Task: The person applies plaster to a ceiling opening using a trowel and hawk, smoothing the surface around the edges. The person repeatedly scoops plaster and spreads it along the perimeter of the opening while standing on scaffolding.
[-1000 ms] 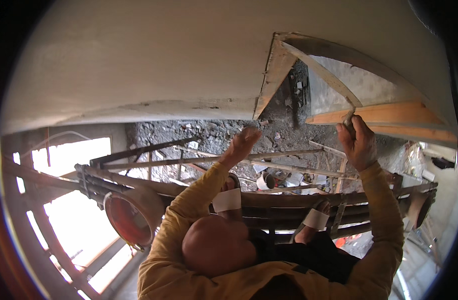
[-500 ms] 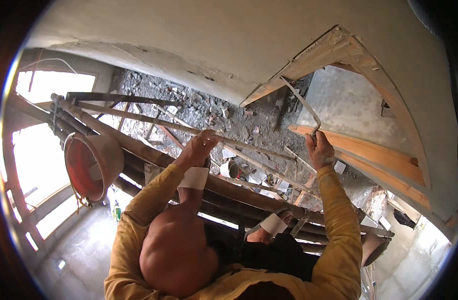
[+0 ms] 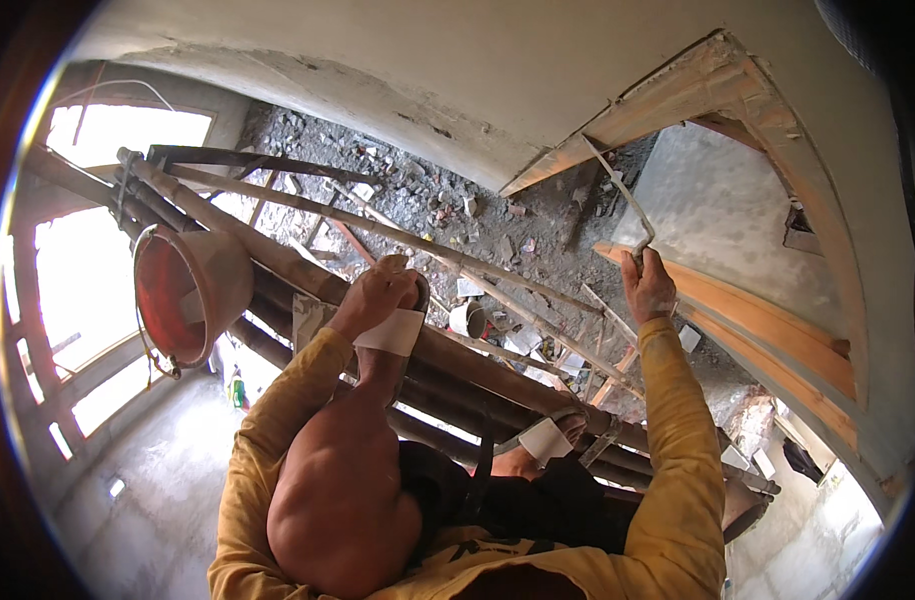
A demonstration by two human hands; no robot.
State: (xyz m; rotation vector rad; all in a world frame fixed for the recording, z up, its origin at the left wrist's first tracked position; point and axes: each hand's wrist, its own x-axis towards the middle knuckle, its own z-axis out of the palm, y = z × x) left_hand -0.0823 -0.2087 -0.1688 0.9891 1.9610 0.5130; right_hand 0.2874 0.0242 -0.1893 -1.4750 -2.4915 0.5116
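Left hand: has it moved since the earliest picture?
Yes. Judged against the fixed wooden frame, the left hand appears farther away, drawn back toward the thick scaffold pole.

Right hand [image 3: 650, 287] gripping a thin tool [image 3: 623, 188] near a wooden frame [image 3: 658, 108], left hand [image 3: 378, 298] curling in front of a sandal [image 3: 390, 332], bucket [image 3: 224, 270] resting on poles [image 3: 288, 262], rubble [image 3: 428, 190] lying below.
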